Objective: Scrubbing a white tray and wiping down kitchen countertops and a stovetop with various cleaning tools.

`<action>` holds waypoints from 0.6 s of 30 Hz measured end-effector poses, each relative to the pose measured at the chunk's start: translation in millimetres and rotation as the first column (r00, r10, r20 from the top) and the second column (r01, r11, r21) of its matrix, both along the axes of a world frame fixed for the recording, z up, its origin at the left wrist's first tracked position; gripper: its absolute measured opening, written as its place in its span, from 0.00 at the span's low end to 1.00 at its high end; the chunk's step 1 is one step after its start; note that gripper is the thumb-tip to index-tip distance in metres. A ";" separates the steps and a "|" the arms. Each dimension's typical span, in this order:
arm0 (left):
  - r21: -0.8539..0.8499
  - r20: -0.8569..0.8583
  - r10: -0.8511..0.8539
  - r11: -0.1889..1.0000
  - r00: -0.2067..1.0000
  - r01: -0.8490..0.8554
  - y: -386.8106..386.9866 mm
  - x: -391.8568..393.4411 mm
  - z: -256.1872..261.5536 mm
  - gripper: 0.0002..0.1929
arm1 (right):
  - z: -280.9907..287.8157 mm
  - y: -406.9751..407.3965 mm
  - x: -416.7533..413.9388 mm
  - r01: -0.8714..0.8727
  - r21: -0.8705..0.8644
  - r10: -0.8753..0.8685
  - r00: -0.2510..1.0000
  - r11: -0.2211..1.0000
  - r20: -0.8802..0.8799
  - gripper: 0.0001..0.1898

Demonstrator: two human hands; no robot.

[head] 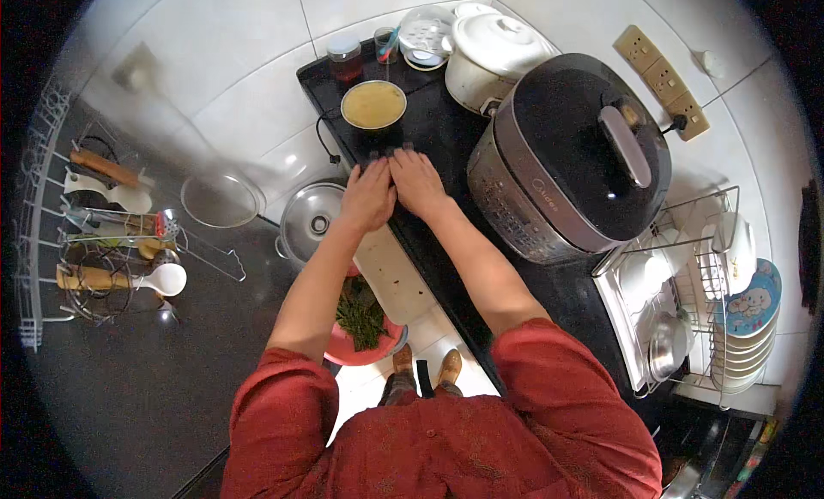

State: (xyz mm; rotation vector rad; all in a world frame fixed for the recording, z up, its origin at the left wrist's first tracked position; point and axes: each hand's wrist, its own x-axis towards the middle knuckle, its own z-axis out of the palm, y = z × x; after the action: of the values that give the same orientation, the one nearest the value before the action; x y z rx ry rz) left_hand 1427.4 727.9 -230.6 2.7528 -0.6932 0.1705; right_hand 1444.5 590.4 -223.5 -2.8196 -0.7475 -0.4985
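Both of my hands are stretched out over the near-left edge of the black countertop (438, 254), side by side and touching or nearly so. My left hand (368, 195) lies palm down with no object visible in it; its underside is hidden. My right hand (416, 180) is also palm down, its fingertips at the counter's dark surface. Just beyond the fingers stands a round bowl with a flat yellow top (374, 105). Left of my left hand is a pot with a domed metal lid (315, 216). Under my forearm, a pink basin (384, 346) holds leafy greens (362, 315).
A large Midea cooker (547, 171) stands to the right, with a white lidded pot (483, 74) behind it. A lidded glass jar (344, 58) is at the back. The wire dish rack (669, 241) holds dishes. Utensils hang on a rack (48, 203) at far left.
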 end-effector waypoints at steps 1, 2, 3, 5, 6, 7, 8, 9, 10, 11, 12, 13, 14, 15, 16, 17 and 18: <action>0.018 0.051 0.016 1.000 0.999 -0.017 -0.1 11.4 -1.3 0.25 | -0.3 3.0 12.6 0.004 0.000 -0.004 1.000 1.000 0.001 0.16; 0.061 0.085 0.003 0.998 0.996 -0.008 0.2 22.7 -2.5 0.24 | -0.4 5.7 25.0 0.031 -0.028 -0.031 1.000 0.999 0.000 0.16; 0.060 0.070 0.002 0.998 0.998 -0.006 -1.0 25.4 -3.5 0.24 | -1.2 6.1 28.6 0.054 -0.058 -0.055 0.998 0.997 -0.016 0.15; -0.075 0.113 0.031 0.997 0.993 -0.023 -3.2 26.4 -4.0 0.24 | -2.5 0.8 24.7 0.029 0.007 -0.029 0.997 1.000 0.069 0.14; -0.056 0.095 0.013 0.998 0.995 -0.007 -0.4 17.4 -1.9 0.24 | 2.0 3.4 11.1 0.040 -0.034 -0.039 0.999 0.999 0.029 0.14; -0.059 0.091 0.005 0.998 0.996 0.000 -5.5 9.5 2.6 0.24 | 6.0 -0.1 3.0 0.057 -0.080 -0.057 0.998 0.995 0.005 0.14; -0.037 -0.019 -0.031 0.999 0.999 0.030 -12.4 -6.8 6.6 0.25 | 1.1 -7.1 -11.2 0.063 -0.052 -0.065 0.997 0.997 -0.029 0.14; -0.007 -0.122 -0.052 0.999 0.991 0.052 -12.9 -23.0 13.7 0.25 | 1.0 -7.2 -26.4 0.061 -0.044 -0.062 0.998 0.997 -0.022 0.14; -0.002 -0.139 -0.074 0.997 0.987 0.075 -15.7 -35.4 10.4 0.27 | -0.9 -9.5 -40.3 0.098 -0.059 -0.098 0.995 0.993 0.006 0.12; 0.001 -0.132 -0.072 0.997 0.989 0.073 -17.7 -33.2 8.2 0.27 | -4.2 -10.6 -45.8 0.136 -0.073 -0.134 0.990 0.988 0.034 0.12; 0.041 -0.123 -0.103 0.993 0.987 0.109 -26.5 -29.0 6.8 0.28 | -13.6 -16.7 -44.3 0.192 -0.063 -0.189 0.981 0.979 0.050 0.14; 0.087 -0.120 -0.128 0.986 0.984 0.139 -31.8 -25.4 7.5 0.29 | -12.9 -18.9 -37.8 0.201 -0.064 -0.197 0.979 0.978 0.057 0.14; 0.033 -0.121 -0.129 0.990 0.984 0.134 -37.9 -12.9 9.0 0.29 | -11.2 -22.3 -23.9 0.268 -0.091 -0.264 0.963 0.959 0.060 0.15; 0.033 -0.122 -0.135 0.990 0.983 0.140 -41.4 -1.6 7.0 0.29 | -12.9 -23.0 -12.6 0.330 -0.115 -0.326 0.944 0.937 0.057 0.15; 0.063 -0.066 -0.142 0.987 0.988 0.146 -44.7 10.4 5.1 0.29 | -9.1 -22.7 -4.6 0.378 -0.147 -0.370 0.926 0.914 0.081 0.15; 0.093 -0.009 -0.150 0.984 0.989 0.150 -46.6 16.2 2.0 0.29 | -7.7 -22.3 -5.4 0.383 -0.148 -0.375 0.923 0.912 0.082 0.15; 0.057 -0.011 -0.161 0.985 0.987 0.161 -47.6 14.6 -1.9 0.29 | -5.9 -23.6 -8.7 0.399 -0.166 -0.375 0.914 0.902 0.156 0.14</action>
State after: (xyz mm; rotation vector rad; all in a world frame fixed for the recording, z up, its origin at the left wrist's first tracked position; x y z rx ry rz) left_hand 1442.0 680.3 -232.5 2.7345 -0.9287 0.1075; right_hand 1435.8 566.8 -229.3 -3.1609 -0.2540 -0.6963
